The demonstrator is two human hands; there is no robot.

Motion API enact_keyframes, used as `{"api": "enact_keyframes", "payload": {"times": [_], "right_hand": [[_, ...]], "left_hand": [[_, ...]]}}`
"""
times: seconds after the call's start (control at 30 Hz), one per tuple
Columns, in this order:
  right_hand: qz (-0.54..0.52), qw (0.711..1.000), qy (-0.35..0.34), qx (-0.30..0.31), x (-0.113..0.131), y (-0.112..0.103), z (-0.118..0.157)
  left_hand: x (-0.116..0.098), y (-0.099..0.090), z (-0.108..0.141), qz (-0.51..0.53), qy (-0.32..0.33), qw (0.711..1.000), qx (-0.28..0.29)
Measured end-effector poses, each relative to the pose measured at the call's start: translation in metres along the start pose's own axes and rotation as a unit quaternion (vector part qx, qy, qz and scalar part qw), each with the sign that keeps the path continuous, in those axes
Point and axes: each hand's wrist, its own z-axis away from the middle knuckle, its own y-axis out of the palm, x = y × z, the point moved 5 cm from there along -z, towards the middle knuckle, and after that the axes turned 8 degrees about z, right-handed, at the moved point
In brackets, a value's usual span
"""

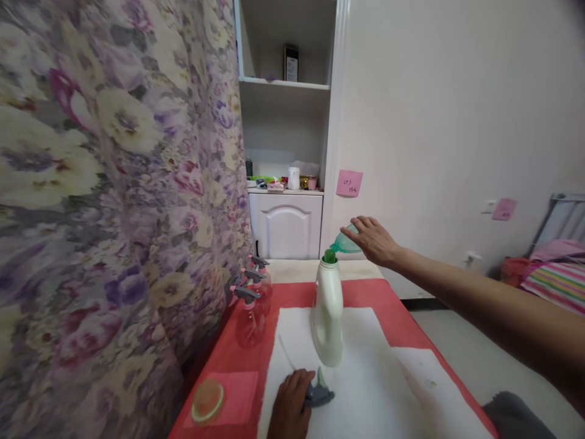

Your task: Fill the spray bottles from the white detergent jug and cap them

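My right hand (372, 239) is wrapped round a translucent green bottle (346, 242), tilted with its neck down to the left. The bottle's neck meets the green-rimmed mouth of a pale jug (329, 305), which stands upright on white paper. Whether liquid flows between them I cannot make out. Low in view, my left hand (292, 402) closes on a grey trigger spray head (319, 396) with a pale green part. A thin tube (287, 352) extends up and left from beside that hand over the paper.
Several clear spray bottles (250, 326) with grey and pink heads stand at the table's left edge. A round lid (208, 400) lies front left. The white paper (365, 372) covers part of the red tabletop (365, 292). A floral curtain (137, 213) hangs close on the left.
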Motion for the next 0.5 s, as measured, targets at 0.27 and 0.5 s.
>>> {"api": "enact_keyframes", "payload": {"times": [0.27, 0.5], "right_hand": [[0.02, 0.999, -0.029, -0.005, 0.008, -0.007, -0.007], [0.052, 0.997, -0.062, -0.013, 0.016, -0.016, -0.016]], "left_hand": [[0.001, 0.002, 0.0, -0.012, -0.003, 1.0, 0.011], [-0.004, -0.002, 0.0, -0.001, 0.003, 1.0, 0.001]]}}
